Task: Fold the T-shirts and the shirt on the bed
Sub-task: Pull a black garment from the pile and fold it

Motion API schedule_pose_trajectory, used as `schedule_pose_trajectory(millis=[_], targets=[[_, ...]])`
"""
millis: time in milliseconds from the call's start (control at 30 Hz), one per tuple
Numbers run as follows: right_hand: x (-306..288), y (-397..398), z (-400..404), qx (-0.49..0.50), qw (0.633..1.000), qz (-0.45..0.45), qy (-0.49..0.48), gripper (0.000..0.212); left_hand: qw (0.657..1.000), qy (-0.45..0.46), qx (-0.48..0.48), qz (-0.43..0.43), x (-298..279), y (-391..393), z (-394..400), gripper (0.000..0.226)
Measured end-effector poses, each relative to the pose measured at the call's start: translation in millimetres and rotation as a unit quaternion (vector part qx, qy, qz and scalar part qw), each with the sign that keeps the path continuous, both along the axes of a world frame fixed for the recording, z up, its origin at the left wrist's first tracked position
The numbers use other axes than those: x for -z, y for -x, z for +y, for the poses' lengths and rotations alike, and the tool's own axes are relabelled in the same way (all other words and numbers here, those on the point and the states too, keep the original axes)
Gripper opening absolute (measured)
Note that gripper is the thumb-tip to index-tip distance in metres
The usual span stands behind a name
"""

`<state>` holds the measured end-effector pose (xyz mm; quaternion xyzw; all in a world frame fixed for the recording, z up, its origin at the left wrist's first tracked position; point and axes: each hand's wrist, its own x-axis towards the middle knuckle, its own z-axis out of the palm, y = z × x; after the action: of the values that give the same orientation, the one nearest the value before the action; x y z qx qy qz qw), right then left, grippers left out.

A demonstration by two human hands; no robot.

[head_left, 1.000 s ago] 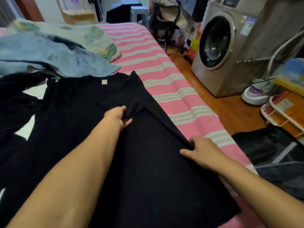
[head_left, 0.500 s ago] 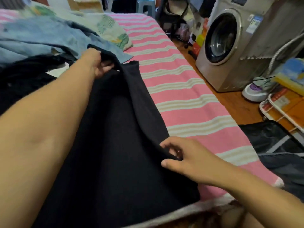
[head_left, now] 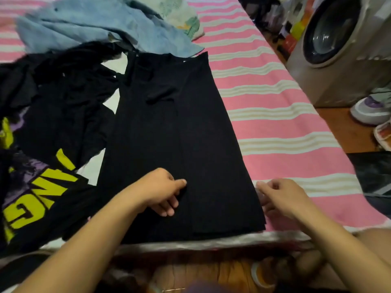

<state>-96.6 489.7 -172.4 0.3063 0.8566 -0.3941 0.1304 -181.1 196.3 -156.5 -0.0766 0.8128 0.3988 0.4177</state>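
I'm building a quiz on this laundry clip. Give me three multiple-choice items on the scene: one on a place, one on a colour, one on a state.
1. Where does the blue shirt lie?
A. beyond the black T-shirt
B. on the floor
C. on the washer

2. What colour are the printed T-shirt's letters?
A. red
B. yellow
C. white

3. What does the left hand do?
A. hangs off the bed
B. lifts the blue shirt
C. pinches the black T-shirt

Key: 1 A, it lies on the bed at the T-shirt's far end. 2 B, yellow on black. 3 C, thumb and fingers gather the cloth.
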Motion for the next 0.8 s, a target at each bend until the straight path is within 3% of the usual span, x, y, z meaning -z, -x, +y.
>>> schedule_pose_trajectory(millis=[100, 200, 333, 433, 533, 667, 800], targets=[[3.5, -23.1, -10.3, -0.033, 0.997, -0.035, 0.067, 0.044, 0.999, 0.003, 0.042, -0.032, 6.7, -42.7, 8.7, 0.041], [-0.1, -32.5, -8.8, -0.047, 0.994, -0.014, 0.102, 0.042, 0.997, 0.009, 0.069, -0.024, 10.1, -64.0, 16.7, 0.034], [-3.4, -40.7, -3.1, -0.030, 0.989, 0.005, 0.148, 0.025, 0.998, 0.018, 0.062, 0.015, 11.2, -73.6, 16.8, 0.037], [3.2, -54.7, -3.6, -0.056, 0.992, 0.045, 0.101, 0.015, 1.000, -0.004, 0.022, 0.013, 11.1, -81.1, 15.3, 0.036], [14.1, -73.0, -6.2, -0.132, 0.986, 0.081, 0.066, 0.028, 1.000, -0.019, -0.011, 0.022, 13.0, -88.9, 15.9, 0.033], [19.1, -83.1, -0.5, -0.084, 0.981, 0.136, 0.106, 0.029, 0.998, -0.036, -0.038, 0.028, 13.7, -93.6, 15.7, 0.031], [17.8, -82.2, 3.6, -0.166, 0.973, 0.160, -0.009, 0.019, 0.998, -0.043, -0.045, 0.024, 15.8, -95.2, 14.5, 0.031]])
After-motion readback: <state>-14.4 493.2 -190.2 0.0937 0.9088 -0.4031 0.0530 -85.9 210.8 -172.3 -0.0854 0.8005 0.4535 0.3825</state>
